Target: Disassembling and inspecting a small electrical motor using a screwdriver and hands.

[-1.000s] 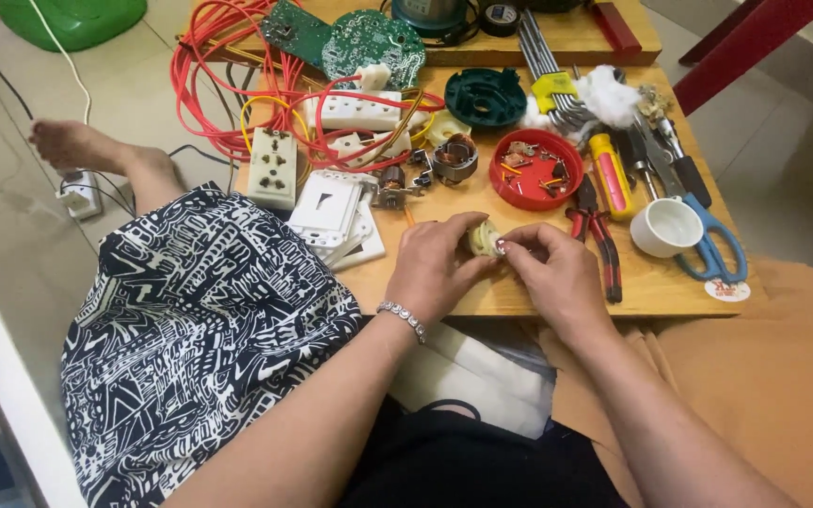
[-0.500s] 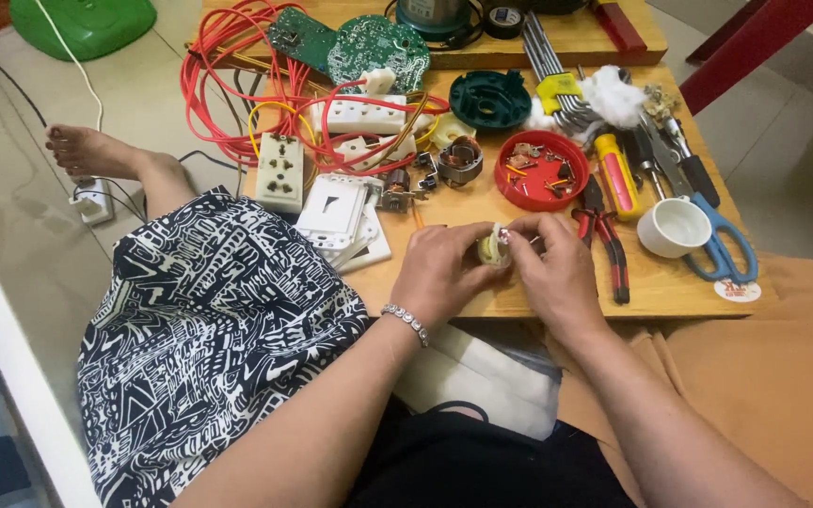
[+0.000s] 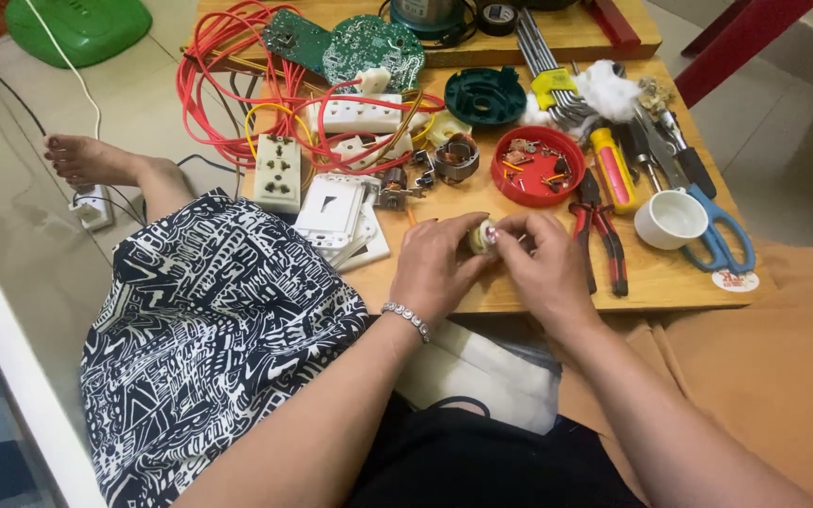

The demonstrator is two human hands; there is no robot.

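Both of my hands meet over the front edge of a low wooden table [image 3: 670, 277]. My left hand [image 3: 435, 268], with a beaded bracelet on the wrist, grips a small round yellowish part [image 3: 480, 237]. My right hand [image 3: 543, 268] pinches the same part from the right with fingertips. Most of the part is hidden by my fingers. Red-handled pliers [image 3: 599, 235] lie just right of my right hand, and a stack of white switch plates [image 3: 336, 214] lies left of my left hand.
On the table are a red bowl [image 3: 538, 167] of small pieces, red tangled wires [image 3: 228, 103], white power sockets [image 3: 361, 115], green circuit boards [image 3: 369, 47], a white cup [image 3: 670, 218], blue scissors [image 3: 722, 235] and a yellow screwdriver [image 3: 611, 169]. My patterned lap and bare foot [image 3: 87, 160] are at left.
My hands have stayed on the small part and turned it slightly between the fingers. The view has shifted a little.
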